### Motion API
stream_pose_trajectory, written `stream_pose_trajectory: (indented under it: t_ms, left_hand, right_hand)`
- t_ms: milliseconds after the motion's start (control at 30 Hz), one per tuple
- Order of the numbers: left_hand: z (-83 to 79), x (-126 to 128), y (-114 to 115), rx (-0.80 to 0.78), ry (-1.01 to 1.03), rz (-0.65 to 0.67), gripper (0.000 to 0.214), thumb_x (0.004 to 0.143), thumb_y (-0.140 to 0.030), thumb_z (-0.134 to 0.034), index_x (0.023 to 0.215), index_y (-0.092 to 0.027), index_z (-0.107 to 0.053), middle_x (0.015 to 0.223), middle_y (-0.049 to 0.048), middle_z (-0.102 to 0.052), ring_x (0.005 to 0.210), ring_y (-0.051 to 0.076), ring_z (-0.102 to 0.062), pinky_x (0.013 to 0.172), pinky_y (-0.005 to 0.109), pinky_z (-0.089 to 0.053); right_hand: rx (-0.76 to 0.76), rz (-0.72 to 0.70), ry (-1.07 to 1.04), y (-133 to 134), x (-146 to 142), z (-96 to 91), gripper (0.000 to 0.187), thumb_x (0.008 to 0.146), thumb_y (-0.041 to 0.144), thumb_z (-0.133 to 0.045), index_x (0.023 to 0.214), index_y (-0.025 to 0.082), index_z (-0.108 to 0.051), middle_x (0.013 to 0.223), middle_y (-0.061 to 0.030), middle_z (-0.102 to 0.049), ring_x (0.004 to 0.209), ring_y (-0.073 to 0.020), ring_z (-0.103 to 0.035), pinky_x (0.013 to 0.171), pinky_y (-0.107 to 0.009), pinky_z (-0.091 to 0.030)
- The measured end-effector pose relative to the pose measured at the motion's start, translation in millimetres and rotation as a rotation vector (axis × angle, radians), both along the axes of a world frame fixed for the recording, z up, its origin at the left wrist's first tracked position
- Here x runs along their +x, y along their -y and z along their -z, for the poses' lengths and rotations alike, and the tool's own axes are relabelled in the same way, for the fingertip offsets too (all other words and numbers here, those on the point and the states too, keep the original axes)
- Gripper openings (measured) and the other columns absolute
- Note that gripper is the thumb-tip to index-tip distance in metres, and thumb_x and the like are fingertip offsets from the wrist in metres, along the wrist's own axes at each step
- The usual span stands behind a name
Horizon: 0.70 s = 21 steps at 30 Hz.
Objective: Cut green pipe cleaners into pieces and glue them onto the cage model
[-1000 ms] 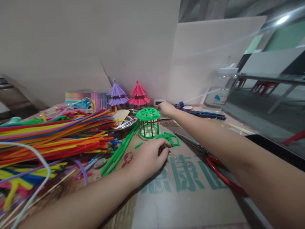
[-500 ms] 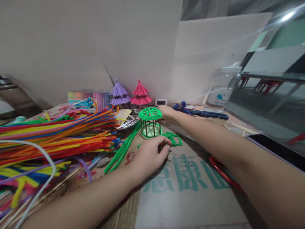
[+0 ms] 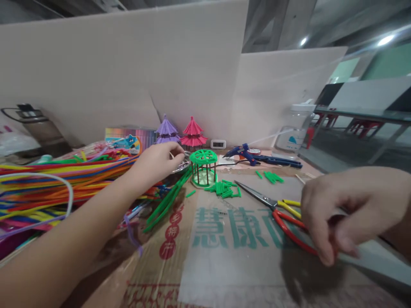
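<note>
My left hand (image 3: 160,160) is over the metal bowl (image 3: 182,166), fingers curled and partly hidden; what they hold, if anything, does not show. On the right, my slightly blurred right hand (image 3: 356,209) is closed above the red handles of the scissors (image 3: 272,203), which lie with blades pointing to the far left. Whether it grips a handle is unclear. Between the hands stands a small round pavilion frame (image 3: 204,169) with a green wheel-like top, brown posts and a green-edged base. Short green pipe cleaner pieces (image 3: 226,189) lie in front of it.
Colourful pipe cleaners (image 3: 73,188) cover the left side. Behind stand a purple pavilion (image 3: 165,130), a pink pavilion (image 3: 192,132) and a small digital clock (image 3: 218,144). A blue glue gun (image 3: 242,153), pliers (image 3: 279,161) and a clear bottle (image 3: 292,132) are at the back right.
My left hand has moved from the green pieces back and left to the bowl. My right hand has come from behind the pavilion frame to the scissors' handles. The view has tilted up.
</note>
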<state>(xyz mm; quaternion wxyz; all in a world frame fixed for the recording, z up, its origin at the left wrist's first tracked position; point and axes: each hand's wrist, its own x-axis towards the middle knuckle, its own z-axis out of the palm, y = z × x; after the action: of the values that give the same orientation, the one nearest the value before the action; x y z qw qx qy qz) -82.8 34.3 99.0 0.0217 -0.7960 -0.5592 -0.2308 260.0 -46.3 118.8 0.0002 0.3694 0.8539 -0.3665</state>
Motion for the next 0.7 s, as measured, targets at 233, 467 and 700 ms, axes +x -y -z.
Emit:
stream_pose_trajectory:
  t_ms: [233, 467, 700]
  left_hand:
    - [59.0, -0.9, -37.2, -0.155, 0.343, 0.189, 0.097, 0.068, -0.044, -0.071, 0.148, -0.012, -0.028, 0.144, 0.0200, -0.046, 0.123, 0.031, -0.055, 0.100, 0.042, -0.046]
    - [78.1, 16.2, -29.3, -0.081, 0.290, 0.174, 0.086, 0.076, -0.043, -0.066, 0.148, -0.014, -0.030, 0.147, 0.0164, -0.045, 0.134, 0.030, -0.045, 0.112, 0.043, -0.036]
    - [81.7, 18.7, -30.5, 0.020, 0.183, 0.311, 0.069, 0.078, -0.038, -0.065, 0.139, -0.016, -0.041, 0.133, 0.0125, -0.057, 0.123, 0.030, -0.053, 0.104, 0.042, -0.041]
  right_hand:
    - [0.259, 0.088, 0.115, -32.7, -6.8, 22.3, 0.038, 0.092, 0.049, -0.046, 0.084, 0.020, -0.069, 0.077, -0.0025, -0.067, 0.070, -0.0155, -0.060, 0.062, -0.025, -0.044]
    - [0.637, 0.323, 0.024, -59.5, -21.4, 82.0, 0.037, 0.090, 0.049, -0.050, 0.111, 0.022, -0.063, 0.112, -0.0080, -0.069, 0.099, -0.0250, -0.064, 0.081, -0.036, -0.049]
    - [0.750, 0.028, -0.034, -54.9, -53.0, 106.8, 0.052, 0.088, 0.050, -0.057, 0.131, 0.021, -0.056, 0.135, -0.0137, -0.056, 0.121, -0.0295, -0.054, 0.101, -0.046, -0.043]
